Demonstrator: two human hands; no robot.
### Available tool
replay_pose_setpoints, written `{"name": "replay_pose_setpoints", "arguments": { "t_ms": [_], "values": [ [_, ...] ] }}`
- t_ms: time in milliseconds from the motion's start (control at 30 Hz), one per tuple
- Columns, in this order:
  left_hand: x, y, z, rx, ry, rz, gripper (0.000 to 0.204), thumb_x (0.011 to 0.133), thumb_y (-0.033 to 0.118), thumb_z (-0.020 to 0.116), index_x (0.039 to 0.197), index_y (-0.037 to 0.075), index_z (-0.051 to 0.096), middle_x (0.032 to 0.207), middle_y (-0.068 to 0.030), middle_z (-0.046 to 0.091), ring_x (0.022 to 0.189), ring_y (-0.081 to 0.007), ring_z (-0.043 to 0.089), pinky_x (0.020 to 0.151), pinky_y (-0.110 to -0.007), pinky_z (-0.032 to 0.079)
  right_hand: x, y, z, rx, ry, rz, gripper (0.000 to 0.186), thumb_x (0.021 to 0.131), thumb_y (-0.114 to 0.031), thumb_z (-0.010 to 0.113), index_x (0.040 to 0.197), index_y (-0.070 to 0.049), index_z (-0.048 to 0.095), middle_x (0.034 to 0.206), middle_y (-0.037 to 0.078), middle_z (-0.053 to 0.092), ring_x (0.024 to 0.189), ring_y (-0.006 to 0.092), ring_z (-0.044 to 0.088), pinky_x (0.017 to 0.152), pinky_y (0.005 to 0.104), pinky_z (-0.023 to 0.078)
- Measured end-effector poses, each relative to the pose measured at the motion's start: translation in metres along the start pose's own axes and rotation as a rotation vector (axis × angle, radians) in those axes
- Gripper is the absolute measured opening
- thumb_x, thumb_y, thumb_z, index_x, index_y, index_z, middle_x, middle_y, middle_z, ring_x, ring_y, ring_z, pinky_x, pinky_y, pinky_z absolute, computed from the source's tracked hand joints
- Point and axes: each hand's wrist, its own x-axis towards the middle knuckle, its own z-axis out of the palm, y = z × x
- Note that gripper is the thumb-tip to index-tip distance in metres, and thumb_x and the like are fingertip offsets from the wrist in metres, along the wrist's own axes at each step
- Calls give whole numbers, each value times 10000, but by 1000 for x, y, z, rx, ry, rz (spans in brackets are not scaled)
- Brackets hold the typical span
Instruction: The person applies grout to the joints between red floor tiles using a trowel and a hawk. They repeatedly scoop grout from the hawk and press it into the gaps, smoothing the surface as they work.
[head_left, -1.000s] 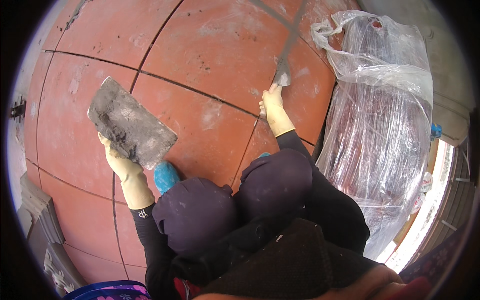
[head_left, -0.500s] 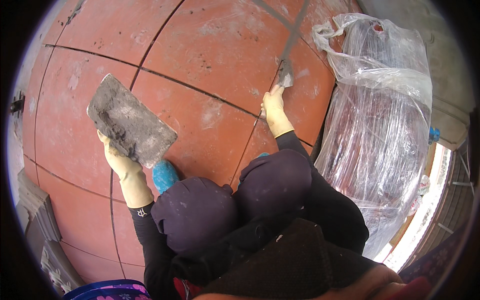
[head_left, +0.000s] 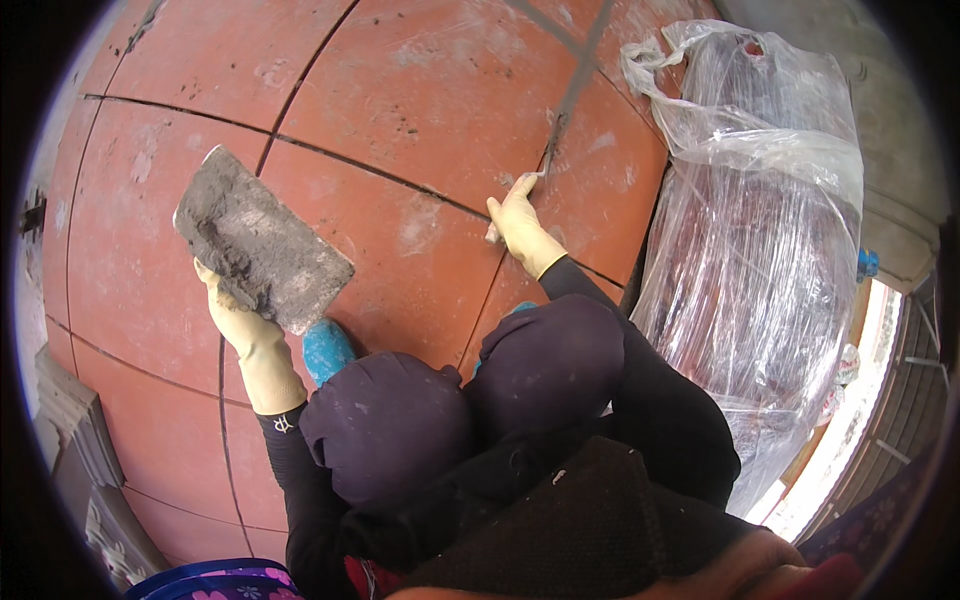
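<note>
My left hand (head_left: 245, 325), in a pale yellow rubber glove, grips a flat rectangular mortar board (head_left: 318, 262) by its near left edge. Grey wet mortar (head_left: 225, 235) is heaped along the board's left side. On the right, my gloved right hand (head_left: 525, 225) is closed around a small trowel (head_left: 541, 172). The trowel's narrow blade appears nearly edge-on at a joint between the red floor tiles (head_left: 420, 90), and its handle end shows below my fingers. Beyond the blade, grey mortar (head_left: 572, 100) fills and smears over the joint. Nearer joints look dark and recessed.
A large bundle in clear plastic wrap (head_left: 750, 260) stands close on the right. My bent knees (head_left: 550, 350) and a blue shoe (head_left: 328, 352) are below the hands. Grey mouldings (head_left: 75, 410) line the left edge. A patterned purple cloth (head_left: 225, 582) shows at lower left.
My right hand has come nearer and slightly left with the trowel. Its blade has turned from broad side to nearly edge-on. The left hand and mortar board stay almost still.
</note>
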Motion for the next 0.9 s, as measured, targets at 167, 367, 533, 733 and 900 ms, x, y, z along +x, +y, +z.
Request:
{"name": "replay_pose_setpoints", "arguments": {
  "t_ms": [167, 367, 533, 733, 900],
  "values": [
    [-1, 2, -1, 0, 14, -38, 625, 1046, 495, 474, 1545, 126, 397, 1538, -95, 471, 1366, -296, 484, 1125, -444, 404, -3, 12, 8, 209, 93, -69, 906, 1040, -150, 502, 1571, -74, -228, 911, 147, 667, 480, 164, 522, 462, 315, 452],
    [-1, 4, -1, -7, 15, -55, 614, 1049, 497, 463, 1537, 128, 406, 1536, -88, 473, 1364, -292, 483, 1124, -441, 400, -12, -1, -14, 290, 64, -113, 847, 1058, -163, 464, 1585, -93, -195, 1525, 139, 483, 534, 142, 516, 469, 289, 460],
    [-4, 4, -1, 6, -20, -12, 607, 1048, 494, 468, 1533, 133, 412, 1525, -82, 485, 1362, -289, 486, 1119, -439, 408, -15, -8, -14, 311, 79, -79, 833, 1057, -158, 459, 1590, -80, -176, 1502, 130, 504, 548, 127, 509, 474, 286, 456],
    [-4, 6, 0, 9, 2, -25, 604, 1049, 478, 476, 1540, 134, 403, 1535, -87, 473, 1371, -290, 479, 1125, -448, 409, -10, -11, -20, 292, 87, -82, 822, 1059, -142, 449, 1592, -75, -173, 1382, 139, 570, 519, 128, 492, 465, 292, 445],
    [-5, 9, 3, -37, -16, -36, 589, 1055, 449, 472, 1548, 137, 393, 1545, -90, 461, 1384, -295, 469, 1139, -451, 399, -9, -11, -19, 394, 83, -56, 831, 1057, -137, 455, 1594, -95, -179, 1313, 148, 602, 504, 132, 475, 445, 304, 425]
  ]
}}
